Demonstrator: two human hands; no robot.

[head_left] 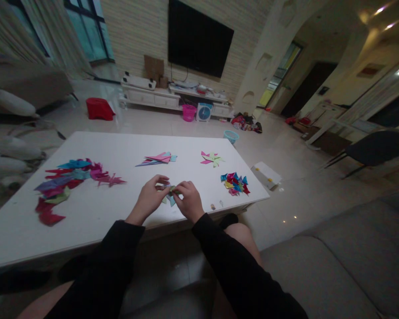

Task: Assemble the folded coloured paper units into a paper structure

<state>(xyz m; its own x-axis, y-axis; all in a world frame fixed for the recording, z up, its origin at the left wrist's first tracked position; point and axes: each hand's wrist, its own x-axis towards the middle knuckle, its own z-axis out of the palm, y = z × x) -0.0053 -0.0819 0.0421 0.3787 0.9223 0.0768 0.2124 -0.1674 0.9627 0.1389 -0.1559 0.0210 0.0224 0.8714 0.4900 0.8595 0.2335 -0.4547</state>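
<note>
Left hand (pixel 154 196): fingers curled; one side of a small pale-green folded-paper piece (pixel 172 189) is pinched.
Right hand (pixel 188 199): fingertips closed; the opposite side is gripped.
Piece: held between both, over the white rectangular surface (pixel 119 155).

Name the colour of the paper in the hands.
The held paper looks mostly green, seen in the head view.

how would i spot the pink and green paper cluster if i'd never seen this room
Find the white table, then look past the right hand toward the table's far right corner. The cluster lies there, right of the long pointed papers and beyond the multicoloured heap. Unlike those, it has only pink and pale green points, splaying outward.
</note>
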